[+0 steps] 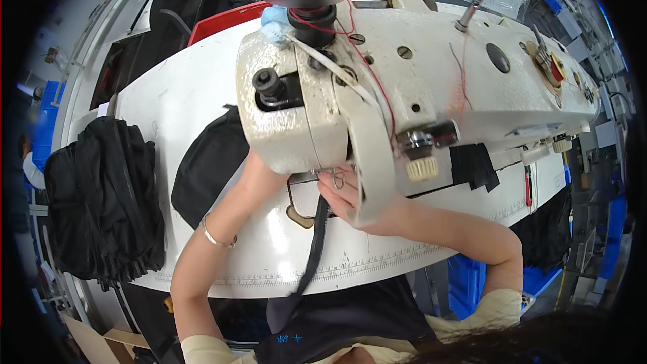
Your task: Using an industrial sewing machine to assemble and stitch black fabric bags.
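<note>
My left hand (pixel 265 176) reaches under the head of a white sewing machine (pixel 283 128); the machine head hides its fingers. A black fabric piece (pixel 212 162) lies just beyond and beside my left forearm. Close to the needle area, my right hand (pixel 342 195) has its fingers stretched out toward the left, with part of the hand behind the machine's pale curved guard (pixel 375 168). A narrow black strip (pixel 315 249) runs from beside my right fingertips down over the table's front edge to my lap. What happens at the needle is hidden.
A heap of black fabric pieces (pixel 104 202) hangs at the table's left edge. Small black fabric (pixel 474 166) lies by the machine bed at right. A red bin (pixel 226 21) stands behind, blue bins (pixel 466 286) below right. A ruler scale (pixel 377 261) follows the white tabletop's front.
</note>
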### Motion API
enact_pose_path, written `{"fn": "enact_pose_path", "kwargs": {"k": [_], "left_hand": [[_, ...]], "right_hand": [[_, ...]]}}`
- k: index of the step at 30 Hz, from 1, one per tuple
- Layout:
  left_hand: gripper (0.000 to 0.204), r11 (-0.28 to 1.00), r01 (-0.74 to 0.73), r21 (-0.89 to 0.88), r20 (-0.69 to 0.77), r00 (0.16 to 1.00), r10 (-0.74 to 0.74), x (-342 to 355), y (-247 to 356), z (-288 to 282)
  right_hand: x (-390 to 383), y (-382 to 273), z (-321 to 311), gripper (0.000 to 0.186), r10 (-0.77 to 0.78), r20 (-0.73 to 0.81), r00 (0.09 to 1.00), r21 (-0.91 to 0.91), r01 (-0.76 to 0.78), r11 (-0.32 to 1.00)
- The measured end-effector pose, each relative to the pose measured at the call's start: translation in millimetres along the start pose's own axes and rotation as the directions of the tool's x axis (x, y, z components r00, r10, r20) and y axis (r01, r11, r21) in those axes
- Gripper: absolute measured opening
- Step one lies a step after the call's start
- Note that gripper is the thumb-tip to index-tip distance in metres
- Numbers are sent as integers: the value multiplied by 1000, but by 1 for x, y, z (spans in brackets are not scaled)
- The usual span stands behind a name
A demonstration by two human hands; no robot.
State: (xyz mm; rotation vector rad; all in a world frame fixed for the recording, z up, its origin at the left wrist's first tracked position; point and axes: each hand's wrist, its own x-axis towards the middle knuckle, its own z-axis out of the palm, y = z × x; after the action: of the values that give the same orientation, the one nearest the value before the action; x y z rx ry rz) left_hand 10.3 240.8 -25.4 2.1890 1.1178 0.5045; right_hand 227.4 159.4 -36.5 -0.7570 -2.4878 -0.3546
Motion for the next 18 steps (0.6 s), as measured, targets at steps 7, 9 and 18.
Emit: {"fn": "enact_pose_path", "kwargs": {"k": [7, 9, 18], "left_hand": [[28, 948, -287, -139, -150, 952, 266, 11, -42, 32], [32, 953, -293, -80, -147, 949, 280, 5, -48, 30], [48, 891, -412, 193, -170, 880, 444, -8, -23, 6]], "right_hand": [[-14, 4, -16, 26, 112, 105, 988, 245, -135, 960], [-14, 4, -12, 28, 109, 87, 990, 242, -127, 962], [-11, 5, -18, 35, 27, 116, 993, 174, -47, 984]]}}
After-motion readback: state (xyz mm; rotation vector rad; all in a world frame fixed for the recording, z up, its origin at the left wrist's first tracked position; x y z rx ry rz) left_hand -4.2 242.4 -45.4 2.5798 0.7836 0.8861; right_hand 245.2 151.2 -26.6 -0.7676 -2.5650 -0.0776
